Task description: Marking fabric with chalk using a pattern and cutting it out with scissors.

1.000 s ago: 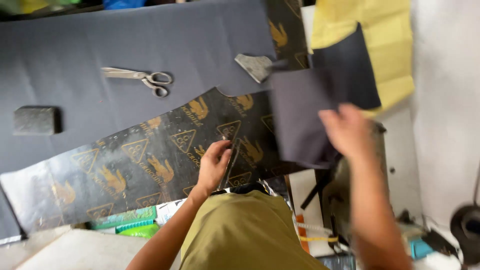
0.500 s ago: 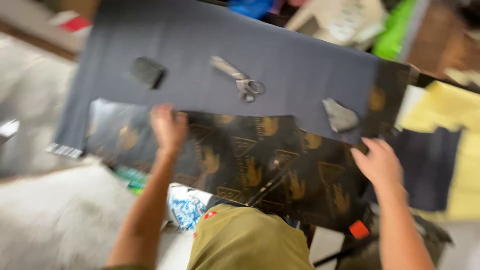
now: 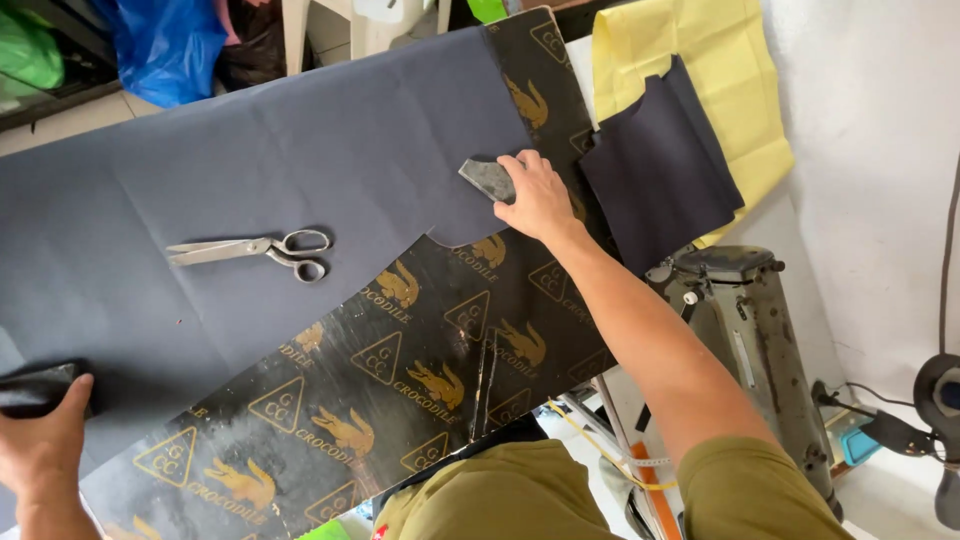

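While spread flat over the desk (image 3: pixel 330 440), grey cloth (image 3: pixel 250 170): right hand (image 3: pixel 535 200), fingers curled on grey chalk wedge (image 3: pixel 487 178) at right edge; left hand (image 3: pixel 45 440) gripping dark block (image 3: pixel 35 388) at left edge.

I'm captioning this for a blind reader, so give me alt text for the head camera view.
The right hand grips a grey wedge-shaped block and the left hand a dark rectangular block, both on dark grey fabric spread over a black gold-printed board; steel scissors lie between.
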